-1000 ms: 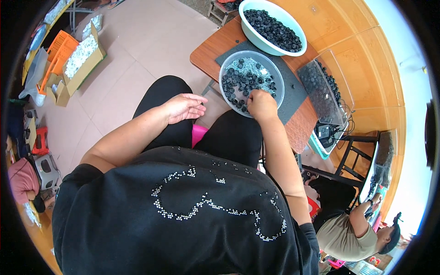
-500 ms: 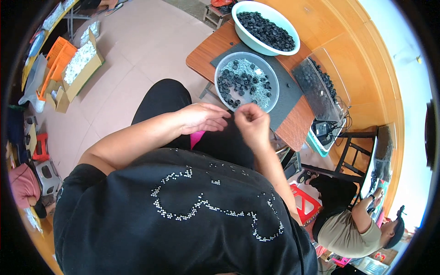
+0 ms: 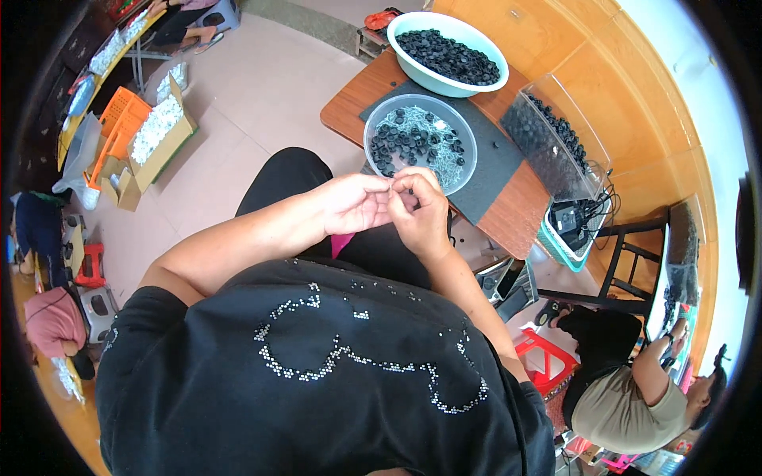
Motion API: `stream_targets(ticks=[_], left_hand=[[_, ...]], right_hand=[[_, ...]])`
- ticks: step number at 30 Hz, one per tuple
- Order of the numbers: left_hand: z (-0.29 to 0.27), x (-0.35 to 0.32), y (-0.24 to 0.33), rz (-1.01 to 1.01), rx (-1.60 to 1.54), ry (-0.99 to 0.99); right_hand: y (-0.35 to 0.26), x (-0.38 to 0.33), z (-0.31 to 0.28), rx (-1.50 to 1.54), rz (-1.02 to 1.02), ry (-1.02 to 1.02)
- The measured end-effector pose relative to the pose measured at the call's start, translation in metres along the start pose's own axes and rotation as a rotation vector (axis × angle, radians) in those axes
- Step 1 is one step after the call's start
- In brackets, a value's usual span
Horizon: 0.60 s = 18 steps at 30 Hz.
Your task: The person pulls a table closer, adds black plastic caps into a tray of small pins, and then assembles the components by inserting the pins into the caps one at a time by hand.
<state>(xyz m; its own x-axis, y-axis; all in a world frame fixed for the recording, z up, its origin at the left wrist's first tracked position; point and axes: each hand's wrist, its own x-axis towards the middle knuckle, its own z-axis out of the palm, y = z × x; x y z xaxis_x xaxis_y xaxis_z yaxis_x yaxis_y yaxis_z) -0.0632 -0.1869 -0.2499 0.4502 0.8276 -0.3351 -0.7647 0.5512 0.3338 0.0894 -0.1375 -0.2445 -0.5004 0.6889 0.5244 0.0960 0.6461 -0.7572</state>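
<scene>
Palm up, the left hand (image 3: 355, 208) lies loosely open, seemingly a support for the right hand (image 3: 421, 216), closed in a pinch; anything between them is too tiny to tell. Just beyond, a clear bowl (image 3: 470, 152) of black caps (image 3: 409, 144) and pale strands (image 3: 451, 168) sits by the bench's (image 3: 516, 213) near edge, presumably for quick reach.

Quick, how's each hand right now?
Left hand: palm up, fingers partly curled; cannot tell if holding anything.
Right hand: pinched closed; anything held is too small to tell.
</scene>
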Motion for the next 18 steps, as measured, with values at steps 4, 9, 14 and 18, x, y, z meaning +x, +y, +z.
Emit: stream_targets(ticks=[4, 9, 14, 18], left_hand=[[0.014, 0.017, 0.001, 0.051, -0.022, -0.021], [0.013, 0.035, 0.004, 0.078, -0.038, 0.023], [0.007, 0.031, 0.011, 0.096, 0.054, 0.156], [-0.002, 0.031, 0.015, 0.113, 0.071, 0.146]], right_hand=[[0.009, 0.000, -0.006, 0.152, 0.129, 0.034], [0.018, 0.005, -0.014, 0.584, 0.303, 0.182], [0.026, 0.008, -0.023, 0.859, 0.498, 0.284], [0.036, 0.004, -0.021, 0.825, 0.537, 0.214]])
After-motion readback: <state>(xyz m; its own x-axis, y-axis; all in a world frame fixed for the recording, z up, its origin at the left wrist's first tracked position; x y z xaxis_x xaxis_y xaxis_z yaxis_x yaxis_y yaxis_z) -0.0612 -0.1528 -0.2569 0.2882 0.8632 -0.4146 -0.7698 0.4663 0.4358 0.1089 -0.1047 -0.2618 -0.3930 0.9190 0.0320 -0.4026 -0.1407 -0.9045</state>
